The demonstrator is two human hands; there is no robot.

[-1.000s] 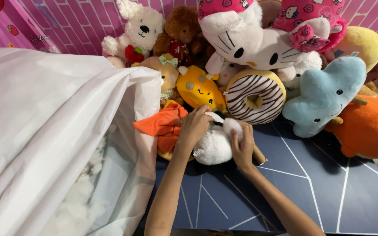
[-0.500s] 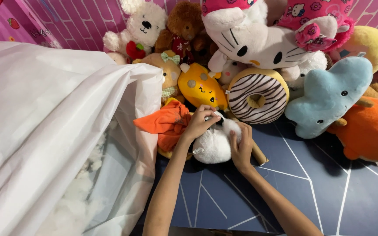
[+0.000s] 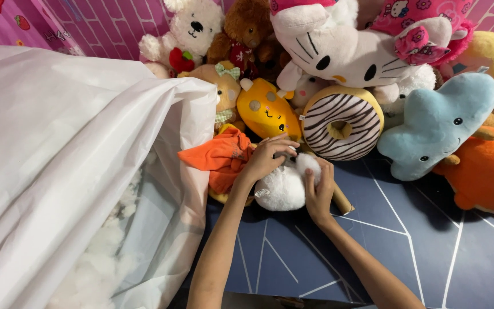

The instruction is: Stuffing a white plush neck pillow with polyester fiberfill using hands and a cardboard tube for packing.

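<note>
A small white plush toy lies on the dark blue floor mat in front of a heap of stuffed toys. My left hand rests on its upper left side, fingers curled over it. From the right, my right hand grips the toy's white rounded end. An orange cloth piece lies just left of my left hand. Directly behind the hands sit a yellow plush and a striped doughnut plush.
A large white plastic bag with white stuffing inside fills the left side. Behind are a white cat plush, a white bear, a brown bear, a blue plush and an orange plush. Pink brick-pattern wall at the back.
Both hands stay on the small white plush. My left fingers have shifted slightly over its top; the toy has barely moved.
</note>
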